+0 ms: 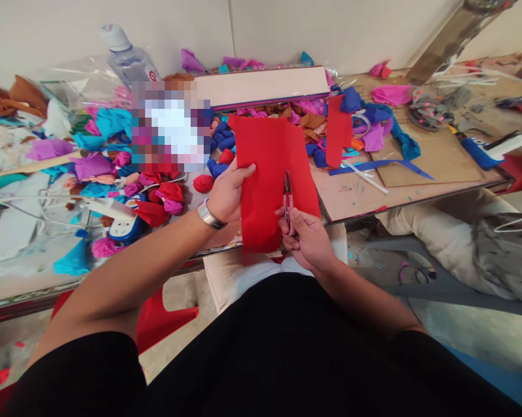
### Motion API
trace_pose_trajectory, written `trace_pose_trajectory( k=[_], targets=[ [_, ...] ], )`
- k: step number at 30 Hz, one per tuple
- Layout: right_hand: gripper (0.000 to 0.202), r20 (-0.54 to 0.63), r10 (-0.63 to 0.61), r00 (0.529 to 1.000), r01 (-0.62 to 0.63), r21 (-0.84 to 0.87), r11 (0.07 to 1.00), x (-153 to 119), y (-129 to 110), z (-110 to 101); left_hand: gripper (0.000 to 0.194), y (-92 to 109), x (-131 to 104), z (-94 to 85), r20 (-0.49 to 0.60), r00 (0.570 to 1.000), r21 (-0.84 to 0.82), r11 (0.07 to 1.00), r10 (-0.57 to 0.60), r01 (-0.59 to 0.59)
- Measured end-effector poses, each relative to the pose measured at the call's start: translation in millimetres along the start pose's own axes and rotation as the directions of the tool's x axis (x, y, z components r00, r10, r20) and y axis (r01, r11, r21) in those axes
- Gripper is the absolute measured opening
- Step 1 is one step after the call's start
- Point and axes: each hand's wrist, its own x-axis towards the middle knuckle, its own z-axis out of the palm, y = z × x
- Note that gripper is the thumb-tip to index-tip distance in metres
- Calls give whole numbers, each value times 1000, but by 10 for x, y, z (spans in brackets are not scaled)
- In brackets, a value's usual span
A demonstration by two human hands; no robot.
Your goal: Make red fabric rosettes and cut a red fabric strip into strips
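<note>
A large red sheet [261,185] hangs over the table's front edge, a slit running up from its lower edge. My left hand [231,191] grips its left side, thumb on top and the other fingers hidden behind. My right hand [307,234] is closed around the handles of small scissors [287,202], whose blades point away from me at the upper end of the slit. The part of the sheet right of the slit lies beside my right hand. A smaller red piece [339,132] rests on the pile behind, to the right.
Colourful cloth scraps [94,165] cover the table [352,200]. A water bottle [131,58] stands at the back left, near a blue-and-white power strip [128,223] with cables. At right lie another power strip [478,150] and a pincushion [432,108]; a person's leg [430,231] shows below.
</note>
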Motion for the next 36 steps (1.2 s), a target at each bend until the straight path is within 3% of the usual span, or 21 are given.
trace_pose_trajectory(
  k=[17,36],
  targets=[
    [48,-12,-1,1000,1,-16,1000,9,-9,28,55,37,-31,42,4,1000,-38,999,-26,26],
    [48,-24,-37,999,37,-25,999,83,-77,50,65,50,-49,59,16,998,-27,998,-61,62]
  ],
)
